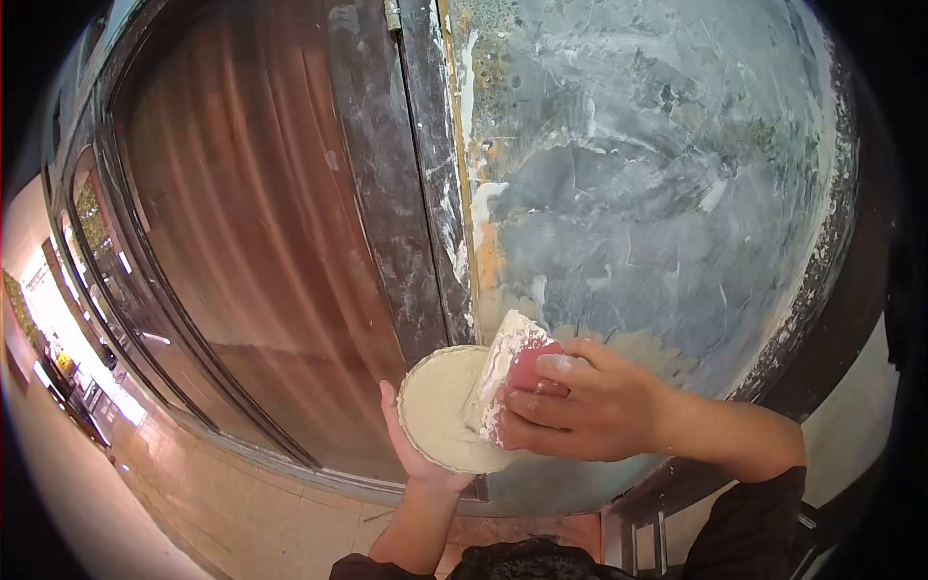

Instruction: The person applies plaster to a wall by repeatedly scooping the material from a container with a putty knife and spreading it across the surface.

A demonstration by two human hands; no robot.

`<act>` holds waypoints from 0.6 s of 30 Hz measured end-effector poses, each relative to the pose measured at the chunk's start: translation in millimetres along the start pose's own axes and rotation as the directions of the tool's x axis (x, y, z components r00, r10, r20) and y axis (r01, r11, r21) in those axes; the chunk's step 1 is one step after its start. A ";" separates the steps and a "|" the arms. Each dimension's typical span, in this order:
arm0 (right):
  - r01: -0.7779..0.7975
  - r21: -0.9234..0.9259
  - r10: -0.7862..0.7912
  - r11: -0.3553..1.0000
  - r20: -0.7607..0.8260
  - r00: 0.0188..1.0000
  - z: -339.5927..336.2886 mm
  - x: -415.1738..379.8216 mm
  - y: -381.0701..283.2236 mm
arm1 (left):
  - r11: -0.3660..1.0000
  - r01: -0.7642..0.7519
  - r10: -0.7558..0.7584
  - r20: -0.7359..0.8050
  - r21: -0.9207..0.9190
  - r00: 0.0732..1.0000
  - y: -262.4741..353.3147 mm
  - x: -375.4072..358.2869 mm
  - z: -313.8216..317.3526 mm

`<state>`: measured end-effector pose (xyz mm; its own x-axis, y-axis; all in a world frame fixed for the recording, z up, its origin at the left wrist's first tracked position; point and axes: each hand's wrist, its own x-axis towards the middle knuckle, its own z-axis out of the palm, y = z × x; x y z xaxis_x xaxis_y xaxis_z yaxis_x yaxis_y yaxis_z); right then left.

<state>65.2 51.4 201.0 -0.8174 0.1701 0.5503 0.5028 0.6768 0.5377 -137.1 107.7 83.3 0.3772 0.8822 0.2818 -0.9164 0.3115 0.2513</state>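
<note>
My left hand (432, 471) holds up a round bowl (404, 425) from below and at its left side. Pale, creamy paste (440, 401) fills the bowl. In my right hand (604, 401) is a red-handled scraper (507, 350), its broad face smeared with white paste. The scraper's lower left edge touches the paste at the bowl's right side. Behind the hands stands a grey-blue wall (638, 213) with uneven whitish patches.
A dark wooden frame (387, 164) borders the wall on the left, beside a glass pane with a reddish-brown curtain (242, 193). Tiled floor (261, 512) lies below. A dark frame (822, 319) runs down the right.
</note>
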 end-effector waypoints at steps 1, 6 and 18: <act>-0.009 0.007 0.010 1.000 -0.008 1.000 -0.2 -0.2 -0.4 | 1.000 0.001 -0.001 -0.001 0.000 1.000 -0.5 0.4 -0.7; -0.021 0.030 0.019 0.999 0.041 0.999 1.3 -7.2 1.1 | 1.000 0.018 -0.018 -0.011 0.015 1.000 -4.5 0.9 -1.5; -0.264 0.012 0.261 0.964 0.116 0.958 -9.8 -16.1 16.3 | 0.999 0.041 -0.041 -0.036 -0.008 0.999 -3.3 1.4 -10.3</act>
<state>89.3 52.6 207.2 -0.6847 0.4229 0.5935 0.6975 0.6165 0.3654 -134.9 111.5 73.3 0.4094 0.8808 0.2379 -0.9014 0.3501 0.2549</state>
